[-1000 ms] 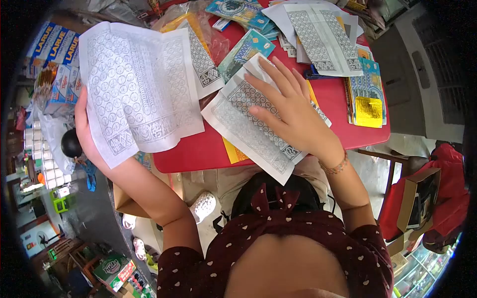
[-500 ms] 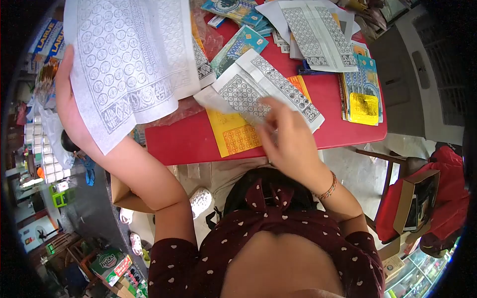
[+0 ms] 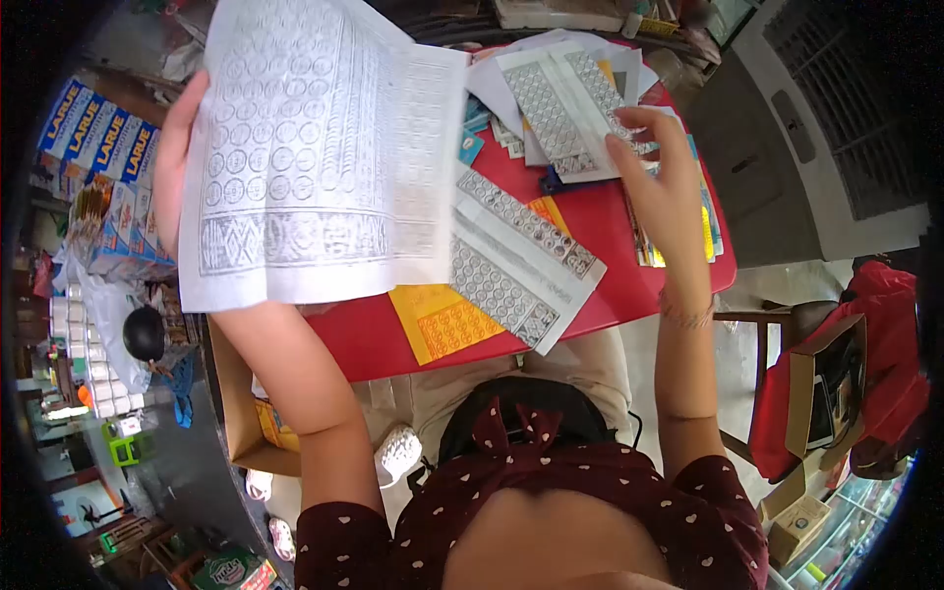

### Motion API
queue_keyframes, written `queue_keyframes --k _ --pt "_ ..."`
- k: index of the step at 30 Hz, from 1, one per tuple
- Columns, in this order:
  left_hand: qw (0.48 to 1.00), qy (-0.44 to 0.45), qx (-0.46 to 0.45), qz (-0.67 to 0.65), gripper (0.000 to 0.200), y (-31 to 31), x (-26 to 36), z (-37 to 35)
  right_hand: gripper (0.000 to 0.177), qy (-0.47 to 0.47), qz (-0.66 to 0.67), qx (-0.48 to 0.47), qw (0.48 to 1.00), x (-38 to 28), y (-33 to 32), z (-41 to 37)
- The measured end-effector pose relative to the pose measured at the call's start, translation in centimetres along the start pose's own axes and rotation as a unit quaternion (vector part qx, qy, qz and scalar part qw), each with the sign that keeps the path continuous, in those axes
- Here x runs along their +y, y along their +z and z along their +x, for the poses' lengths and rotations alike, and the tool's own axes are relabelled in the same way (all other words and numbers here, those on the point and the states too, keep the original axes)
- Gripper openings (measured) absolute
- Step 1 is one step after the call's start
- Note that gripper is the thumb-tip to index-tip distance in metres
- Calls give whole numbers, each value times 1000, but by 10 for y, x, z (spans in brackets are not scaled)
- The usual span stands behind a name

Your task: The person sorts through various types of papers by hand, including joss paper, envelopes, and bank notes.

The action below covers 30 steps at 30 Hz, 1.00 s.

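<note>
My left hand (image 3: pixel 175 162) holds up large white printed paper sheets (image 3: pixel 295 157) by their left side, its fingers mostly behind them. The sheets are opened out and show grey rows of circles and a patterned band. My right hand (image 3: pixel 669 172) is at the right edge of a folded printed paper (image 3: pixel 565 108) at the back of the table, thumb and forefinger curved and apart. Between the hands, another folded printed paper (image 3: pixel 526 261) lies aslant over a yellow printed paper (image 3: pixel 452 329). A banknote-like bundle with yellow paper (image 3: pixel 706 221) is partly hidden behind my right hand.
The red table (image 3: pixel 354 344) has its front edge close to my lap. Blue LARUE boxes (image 3: pixel 98 138) are stacked at the left. At the right, an opened cardboard box (image 3: pixel 831 393) sits by a red cloth (image 3: pixel 890 364). A cardboard box (image 3: pixel 241 413) stands below the table's left.
My right hand has left the middle folded paper and moved to the one at the back right. The sheets in my left hand have shifted right and spread out. The view has shifted.
</note>
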<state>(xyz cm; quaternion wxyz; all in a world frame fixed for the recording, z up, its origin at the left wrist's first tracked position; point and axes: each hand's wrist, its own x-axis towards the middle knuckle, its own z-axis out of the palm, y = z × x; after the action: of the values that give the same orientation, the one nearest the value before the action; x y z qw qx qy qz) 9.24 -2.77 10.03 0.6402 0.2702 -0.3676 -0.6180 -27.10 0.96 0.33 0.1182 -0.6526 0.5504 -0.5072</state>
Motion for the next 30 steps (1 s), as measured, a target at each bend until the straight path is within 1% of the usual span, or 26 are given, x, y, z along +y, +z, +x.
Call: queue_keyframes --k 1,2,3,4,5,6,7,9,10,11,12,13,14,15,16,17,18,19,20,21,22,23,24,26,30 --pt "1000 3 -5 0 33 -4 -10 1 37 -6 -104 1 995 17 -4 13" --pt "988 71 51 124 33 -8 -21 0 46 -10 -206 0 979 30 -7 23" --pt "953 139 108 246 33 -11 -29 -1 46 -12 -206 3 979 37 -9 30" --pt "972 57 146 176 32 -14 -31 -2 55 31 -216 -16 976 44 -10 37" --pt "978 -26 181 104 31 -15 -32 -4 65 74 -225 -33 971 50 -9 42" --pt "987 -65 131 70 24 -9 -37 -13 72 94 -191 -43 976 47 -8 44" --pt "986 -63 133 73 24 -12 -39 -20 72 94 -187 -44 977 44 -7 46" --pt "958 -68 93 262 17 -17 -44 -32 71 161 -165 -81 970 42 -1 44" --pt "941 -59 101 319 18 -14 -52 -38 71 163 -163 -89 969 46 3 41" --pt "939 -63 109 321 18 -10 -56 -40 70 155 -170 -78 970 51 4 40" --pt "918 -88 55 383 20 -5 -59 -41 68 146 -177 -65 971 52 7 39" --pt "890 -114 -1 442 22 -2 -63 -42 68 148 -174 -72 971 51 7 38" --pt "859 -95 -13 504 27 1 -69 -44 65 174 -144 -67 972 48 5 38" --pt "837 -97 -9 539 31 9 -74 -47 62 201 -115 -61 971 45 3 39" --pt "819 -108 0 564 36 14 -78 -48 56 208 -106 -56 971 46 2 40" --pt "801 -118 8 587 42 16 -81 -48 56 212 -106 -56 970 54 0 40" --pt "800 -122 6 587 42 17 -85 -48 55 208 -48 -63 975 63 -2 41" --pt "829 -128 0 544 50 17 -89 -49 53 203 10 -70 977 70 -5 40" --pt "855 -134 -5 500 58 16 -92 -50 53 206 10 -73 976 75 -8 39" --pt "855 -138 -3 501 58 14 -95 -50 52 225 46 -86 969 75 -11 40" --pt "849 -150 -10 506 65 9 -96 -50 50 243 83 -100 961 74 -14 41" --pt "844 -161 -17 511 72 6 -98 -50 50 245 84 -102 960 74 -15 41" --pt "843 -163 -15 512 72 4 -101 -53 49 246 86 -101 960 73 -16 41" --pt "870 -137 7 473 76 1 -105 -61 49 249 89 -101 959 73 -18 39" --pt "864 -155 9 478 77 4 -99 -78 41 261 100 -120 952 78 -21 40"
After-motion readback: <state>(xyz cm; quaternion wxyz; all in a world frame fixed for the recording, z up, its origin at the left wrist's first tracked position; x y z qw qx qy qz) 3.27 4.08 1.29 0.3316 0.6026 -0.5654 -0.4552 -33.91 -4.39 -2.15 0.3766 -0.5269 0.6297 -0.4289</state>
